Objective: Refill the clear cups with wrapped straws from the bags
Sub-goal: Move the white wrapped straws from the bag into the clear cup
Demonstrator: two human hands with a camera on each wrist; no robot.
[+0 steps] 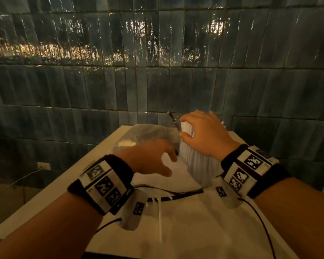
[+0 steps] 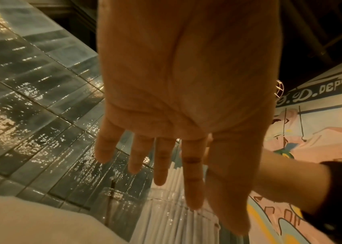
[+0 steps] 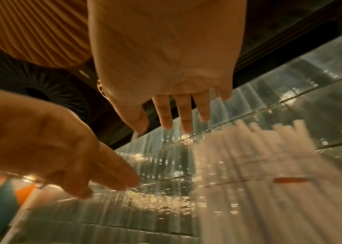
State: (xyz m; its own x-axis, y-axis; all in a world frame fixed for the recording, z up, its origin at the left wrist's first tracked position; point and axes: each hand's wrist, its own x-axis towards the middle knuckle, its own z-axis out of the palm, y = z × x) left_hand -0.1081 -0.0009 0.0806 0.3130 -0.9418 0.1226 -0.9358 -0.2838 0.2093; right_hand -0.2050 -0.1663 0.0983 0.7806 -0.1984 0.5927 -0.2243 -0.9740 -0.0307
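A clear cup (image 1: 198, 165) packed with white wrapped straws (image 1: 187, 128) stands upright on the white table (image 1: 64, 186). My right hand (image 1: 184, 128) is spread over the straw tops. In the right wrist view its fingers (image 3: 183, 118) are straight and hold nothing, with the straws (image 3: 249, 148) blurred below them. My left hand (image 1: 171, 165) hovers left of the cup, fingers (image 2: 161, 165) straight and empty. Behind it lies a clear bag (image 1: 144, 133) with straw ends (image 1: 126, 143) showing. A second clear cup (image 2: 119, 204) holds one dark straw (image 1: 173, 119).
A loose wrapped straw (image 1: 160, 221) lies on the table near me, under a black cable (image 1: 176, 195). The blue tiled wall (image 1: 157, 71) rises directly behind the table. The table's left edge drops to the floor, where a wall socket (image 1: 43, 166) sits.
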